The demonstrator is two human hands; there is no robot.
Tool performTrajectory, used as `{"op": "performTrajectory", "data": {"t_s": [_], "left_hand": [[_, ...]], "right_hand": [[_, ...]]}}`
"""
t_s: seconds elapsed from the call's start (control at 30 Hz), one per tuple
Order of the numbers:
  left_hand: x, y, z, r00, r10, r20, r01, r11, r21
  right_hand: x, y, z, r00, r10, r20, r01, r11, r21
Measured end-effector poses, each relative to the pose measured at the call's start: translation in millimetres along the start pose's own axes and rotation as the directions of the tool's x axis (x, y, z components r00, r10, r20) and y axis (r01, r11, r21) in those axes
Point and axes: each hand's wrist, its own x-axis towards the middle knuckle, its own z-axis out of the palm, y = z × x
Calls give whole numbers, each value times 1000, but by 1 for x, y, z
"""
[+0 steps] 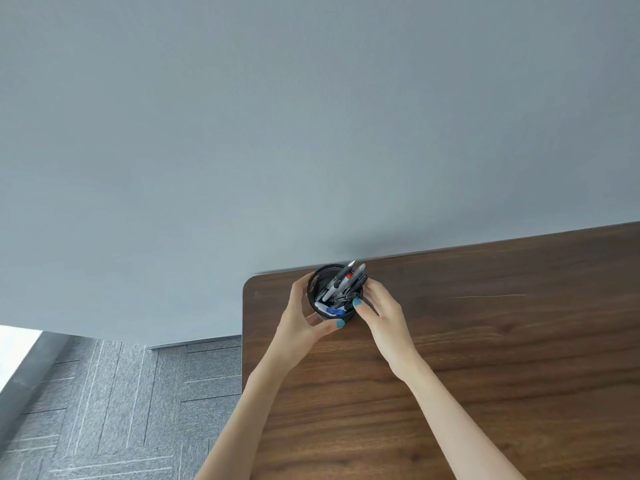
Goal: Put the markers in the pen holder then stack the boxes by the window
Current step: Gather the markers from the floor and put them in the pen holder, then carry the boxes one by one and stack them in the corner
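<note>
Head view: black mesh pen holder (331, 315) standing at the far left corner of the wooden desk (485, 341), filled with markers (341, 284). Left hand (304, 317) cups the holder's left wall, fingers curled around it. Right hand (381, 311) touches its right rim, fingers loosely bent against the markers.

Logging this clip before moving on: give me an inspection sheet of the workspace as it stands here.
Surface: dark wood table, pushed against a grey wall.
Job's things: black mesh pen holder near the table's far left corner, markers and pens standing inside; boxes not seen.
Clutter: nothing seen.
Hands: left hand cupping the holder's side; right hand at the rim, fingers on the pens.
Cables: nothing seen.
Surroundings: grey carpet tiles at left.
</note>
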Motion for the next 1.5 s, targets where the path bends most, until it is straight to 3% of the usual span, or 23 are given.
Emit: {"op": "performTrajectory", "data": {"t_s": [0.5,0.87,1.13,1.3,1.5], "left_hand": [[3,-1,42,998,-32,45,32,999,16],[-25,18,17,999,-31,44,22,979,201],[-87,26,-4,1000,8,4,-9,971,237],[-154,25,-24,993,85,80,-101,969,223],[-257,5,-56,976,76,206,-125,964,235]], "right_hand": [[-12,6,-37,996,13,-86,-17,999,-46],[-44,9,-36,982,73,-171,-109,971,-211],[-115,-3,-7,971,32,-239,-80,978,-192],[-189,-11,34,964,-17,-264,-24,989,-149],[-292,5,88,942,-39,-332,-5,992,-130]]}}
